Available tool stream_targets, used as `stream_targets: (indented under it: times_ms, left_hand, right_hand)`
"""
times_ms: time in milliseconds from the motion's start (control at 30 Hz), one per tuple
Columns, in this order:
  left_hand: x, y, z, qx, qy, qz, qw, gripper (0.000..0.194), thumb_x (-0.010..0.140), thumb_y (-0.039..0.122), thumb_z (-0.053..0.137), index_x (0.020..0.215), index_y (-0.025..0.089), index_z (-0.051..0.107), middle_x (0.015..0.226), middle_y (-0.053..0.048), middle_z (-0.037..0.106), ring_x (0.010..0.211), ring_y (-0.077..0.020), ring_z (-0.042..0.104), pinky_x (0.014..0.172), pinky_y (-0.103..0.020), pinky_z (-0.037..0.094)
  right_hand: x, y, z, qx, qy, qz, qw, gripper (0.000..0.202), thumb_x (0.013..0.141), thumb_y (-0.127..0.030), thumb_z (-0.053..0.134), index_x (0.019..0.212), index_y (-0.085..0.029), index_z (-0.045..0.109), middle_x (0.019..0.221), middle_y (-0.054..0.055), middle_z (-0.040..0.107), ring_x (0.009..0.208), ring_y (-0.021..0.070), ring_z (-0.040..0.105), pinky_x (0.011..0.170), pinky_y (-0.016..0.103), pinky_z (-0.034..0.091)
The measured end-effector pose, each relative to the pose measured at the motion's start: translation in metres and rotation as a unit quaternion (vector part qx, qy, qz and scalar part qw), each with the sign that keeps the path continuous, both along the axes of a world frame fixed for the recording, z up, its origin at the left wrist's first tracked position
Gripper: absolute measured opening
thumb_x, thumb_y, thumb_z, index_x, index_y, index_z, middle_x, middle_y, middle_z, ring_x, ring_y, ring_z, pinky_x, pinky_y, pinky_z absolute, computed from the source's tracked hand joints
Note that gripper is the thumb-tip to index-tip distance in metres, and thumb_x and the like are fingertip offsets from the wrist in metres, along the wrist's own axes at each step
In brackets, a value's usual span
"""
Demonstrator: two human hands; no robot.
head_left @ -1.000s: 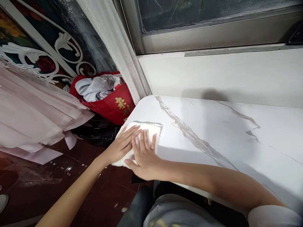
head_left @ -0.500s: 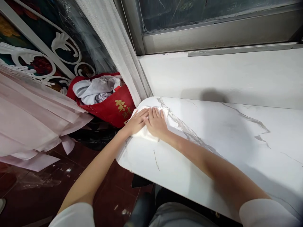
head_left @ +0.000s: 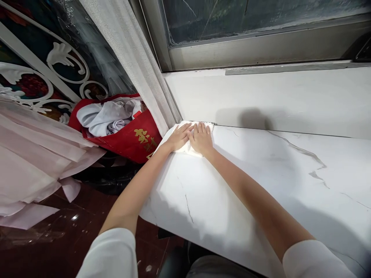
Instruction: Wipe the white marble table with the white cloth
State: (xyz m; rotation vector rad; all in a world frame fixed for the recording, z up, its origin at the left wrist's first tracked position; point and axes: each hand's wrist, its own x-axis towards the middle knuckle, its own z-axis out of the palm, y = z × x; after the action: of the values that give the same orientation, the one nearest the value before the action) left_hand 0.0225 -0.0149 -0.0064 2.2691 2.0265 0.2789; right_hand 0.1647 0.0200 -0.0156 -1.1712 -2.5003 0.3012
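My left hand (head_left: 179, 138) and my right hand (head_left: 201, 139) lie flat, side by side, on a white cloth (head_left: 191, 150). Fingers of both hands are stretched out, and the hands touch or nearly touch where they meet. Under them, the cloth is spread on the far left corner of a white marble-patterned table (head_left: 220, 200), close to the wall. Parts of the cloth are hidden beneath my palms.
Left of the table stands a red bag (head_left: 124, 144) stuffed with pale fabric (head_left: 104, 114). A whitish curtain (head_left: 136, 65) hangs at the table's far left corner. Pink drapery (head_left: 37, 162) covers the left side. Behind the table are a white wall (head_left: 261, 92) and a metal-framed window (head_left: 255, 50).
Both hands and the cloth have slid away from me, toward the wall and slightly right. The view has shifted a little.
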Motion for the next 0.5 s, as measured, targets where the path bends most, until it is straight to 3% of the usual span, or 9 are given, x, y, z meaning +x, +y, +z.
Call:
stream_targets:
  times_ms: [167,367,500]
  left_hand:
    - [0.011,-0.069,0.003,-0.004,0.02,-0.047,0.999,0.057,0.1,0.042,0.018,0.151,0.018,0.021,0.158,-0.008,0.02,0.146,-0.02,0.011,0.118,-0.045,0.007]
    - [0.036,-0.175,0.014,0.009,0.02,-0.073,0.997,0.056,0.101,0.042,0.025,0.153,0.025,0.015,0.158,-0.005,0.02,0.145,-0.0231,0.016,0.118,-0.048,0.012]
    - [0.044,-0.21,0.022,-0.004,0.005,-0.035,0.999,0.052,0.103,0.038,0.023,0.153,0.027,0.014,0.158,-0.002,0.021,0.145,-0.0208,0.016,0.118,-0.044,0.016]
  right_hand:
    - [0.022,-0.058,0.003,-0.012,-0.008,0.046,0.999,0.07,0.099,-0.045,0.022,0.147,0.006,0.022,0.154,0.027,0.018,0.145,0.0348,0.01,0.115,0.052,0.004]
    - [0.074,-0.153,0.011,-0.05,-0.034,0.215,0.975,0.078,0.096,-0.054,0.026,0.15,0.002,0.014,0.156,0.025,0.008,0.143,0.0395,-0.004,0.113,0.061,0.0]
    - [0.101,-0.193,0.02,-0.079,-0.059,0.274,0.957,0.074,0.095,-0.047,0.036,0.151,-0.001,0.017,0.156,0.024,0.003,0.142,0.0416,-0.008,0.113,0.062,-0.001]
